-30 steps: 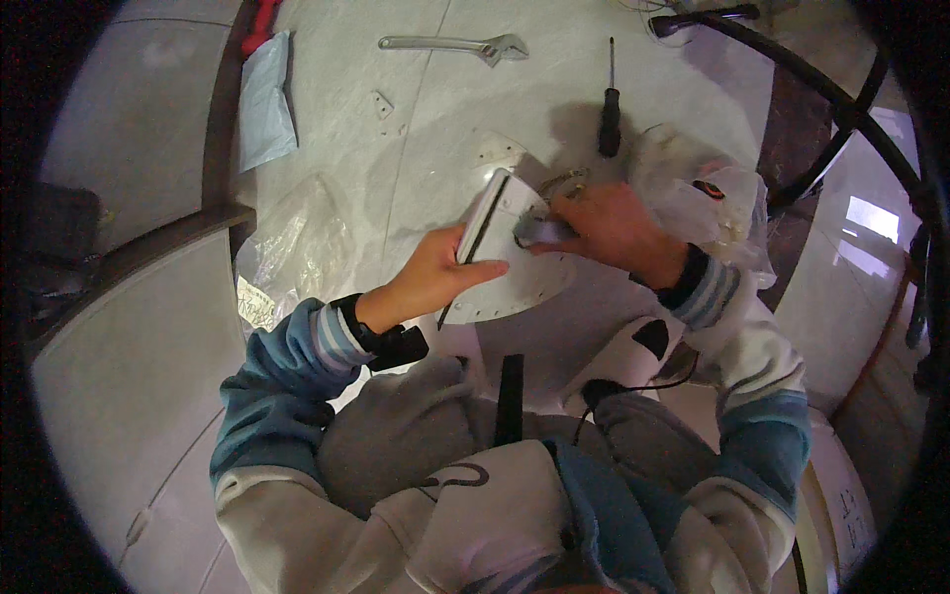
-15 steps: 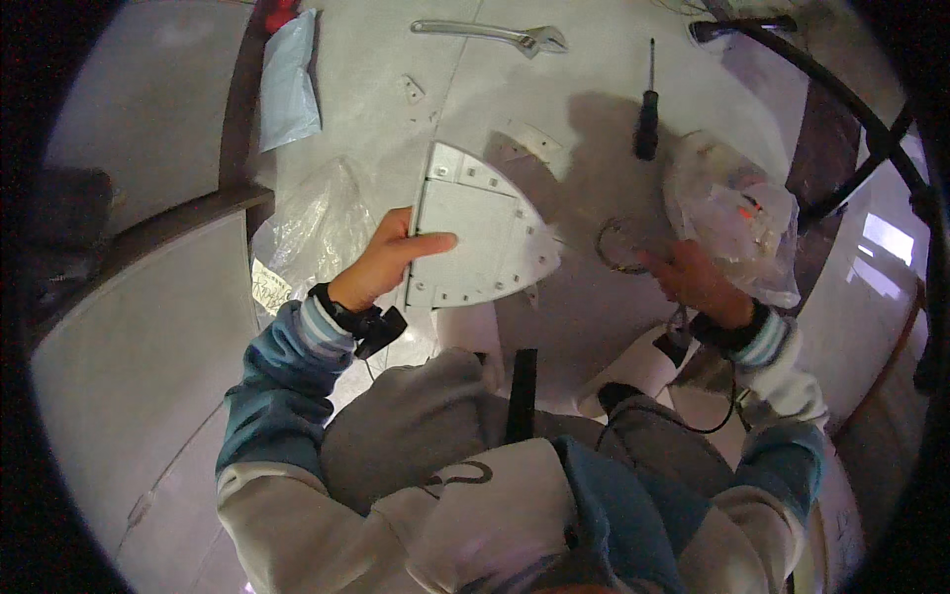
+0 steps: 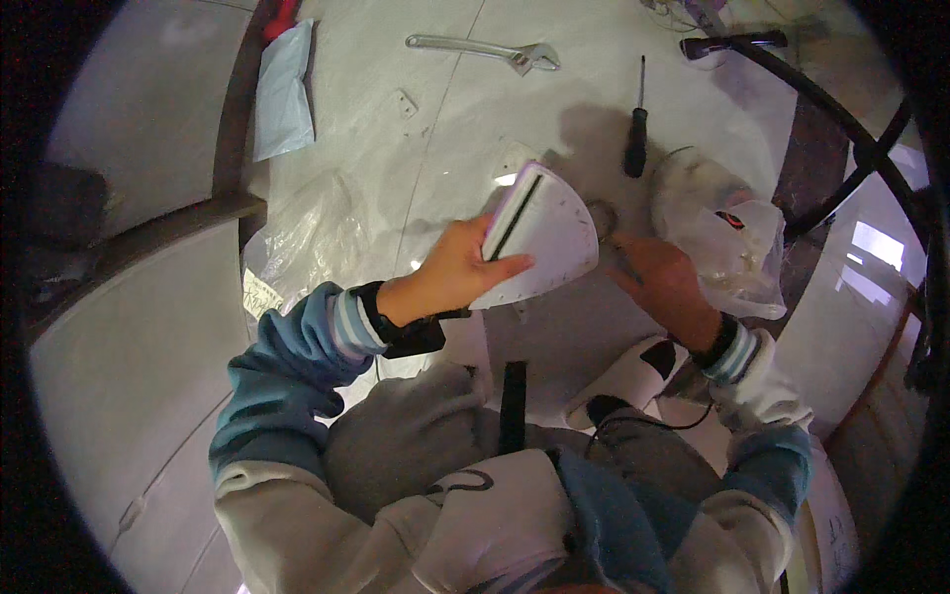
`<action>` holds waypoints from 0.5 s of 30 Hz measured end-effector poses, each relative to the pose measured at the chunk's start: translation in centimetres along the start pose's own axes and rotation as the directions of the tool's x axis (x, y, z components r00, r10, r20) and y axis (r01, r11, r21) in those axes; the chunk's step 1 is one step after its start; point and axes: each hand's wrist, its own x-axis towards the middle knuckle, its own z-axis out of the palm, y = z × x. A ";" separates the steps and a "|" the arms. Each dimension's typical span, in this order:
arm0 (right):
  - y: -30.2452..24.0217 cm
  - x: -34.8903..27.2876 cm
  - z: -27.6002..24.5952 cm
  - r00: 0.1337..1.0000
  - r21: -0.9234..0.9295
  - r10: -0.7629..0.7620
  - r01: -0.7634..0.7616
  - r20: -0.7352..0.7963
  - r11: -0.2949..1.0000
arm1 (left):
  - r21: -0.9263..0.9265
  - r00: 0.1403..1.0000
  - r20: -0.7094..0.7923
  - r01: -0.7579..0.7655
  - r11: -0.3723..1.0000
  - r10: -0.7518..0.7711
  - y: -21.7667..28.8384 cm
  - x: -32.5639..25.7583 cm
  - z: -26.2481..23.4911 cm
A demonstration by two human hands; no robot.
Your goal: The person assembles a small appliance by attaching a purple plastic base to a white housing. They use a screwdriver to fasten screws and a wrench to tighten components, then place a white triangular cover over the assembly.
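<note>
My left hand (image 3: pixel 450 272) is closed on a white, wedge-shaped panel (image 3: pixel 554 238) with one curved edge. The thumb lies on its face, and a dark slot runs along the straight side. Fastener dots show near the rim. Just right of the panel, my right hand (image 3: pixel 661 282) has its fingers drawn together on a thin ring-shaped thing (image 3: pixel 605 220). Its kind is too blurred to tell, and the panel's edge is close to it. Both hands are raised above the pale floor, in front of my lap.
Farther off lie an adjustable wrench (image 3: pixel 485 48), a black-handled screwdriver (image 3: pixel 636 129) and a small white plate (image 3: pixel 403 104). A clear plastic bag (image 3: pixel 317 233) is at left, another bag (image 3: pixel 747 252) at right. A pale blue packet (image 3: pixel 285 91) lies far left; black tubes (image 3: pixel 811 79) rise at right.
My left hand has moved right and tilted the panel, so its slotted straight side now shows. The ring-shaped thing has shifted up and slightly left with my right hand, nearer the panel.
</note>
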 end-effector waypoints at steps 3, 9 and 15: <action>-2.0 2.4 -3.0 0.969 0.446 -0.017 0.129 -0.247 0.886 | 0.163 0.974 0.037 -0.225 0.960 0.222 0.6 0.6 1.0; -3.2 4.3 -4.7 0.991 0.778 -0.133 0.064 0.026 0.625 | 0.227 0.960 0.114 -0.275 0.934 0.255 0.8 0.5 1.7; -2.8 4.4 -3.4 0.987 0.644 -0.152 0.149 -0.051 0.751 | 0.195 0.919 0.114 -0.392 0.899 0.377 0.4 0.0 0.4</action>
